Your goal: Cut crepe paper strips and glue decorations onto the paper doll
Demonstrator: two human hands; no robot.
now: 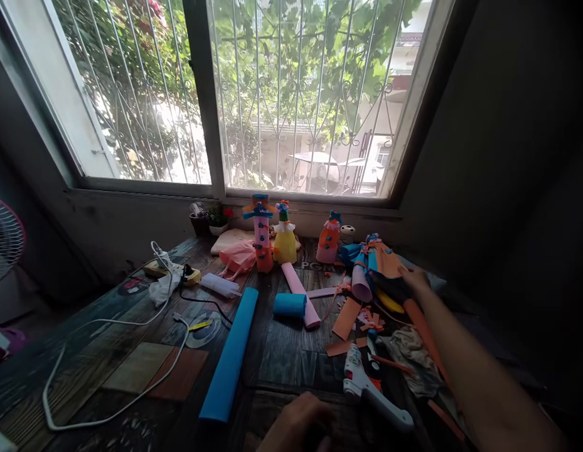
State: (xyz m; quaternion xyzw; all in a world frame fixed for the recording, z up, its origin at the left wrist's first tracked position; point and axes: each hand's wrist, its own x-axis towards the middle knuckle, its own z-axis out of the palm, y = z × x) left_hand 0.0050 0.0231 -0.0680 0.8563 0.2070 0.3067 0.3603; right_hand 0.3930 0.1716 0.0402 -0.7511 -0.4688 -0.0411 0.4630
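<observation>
My right hand (pixel 416 280) reaches to the far right of the table. Its fingers are closed at the edge of an orange paper piece (pixel 386 260), which lies over blue paper. Close to that hand are a rolled pink paper tube (pixel 361 284) and a yellow object (pixel 390 302). Low in the view, my left hand (pixel 300 419) hovers by the near table edge, fingers loosely bent and apart from the thumb, with nothing visible in it. A white glue gun (pixel 373 389) lies to its right. To its left is a long blue paper roll (pixel 231 358).
Decorated paper figures, one pink and orange (pixel 262 238), one yellow (pixel 285 243), one orange (pixel 328 242), stand near the window. A short blue roll (pixel 290 305) rests by a pink strip (pixel 298 292). Left are a power strip (pixel 192 275) and white cable (pixel 107 422); right, a crumpled cloth (pixel 408 355).
</observation>
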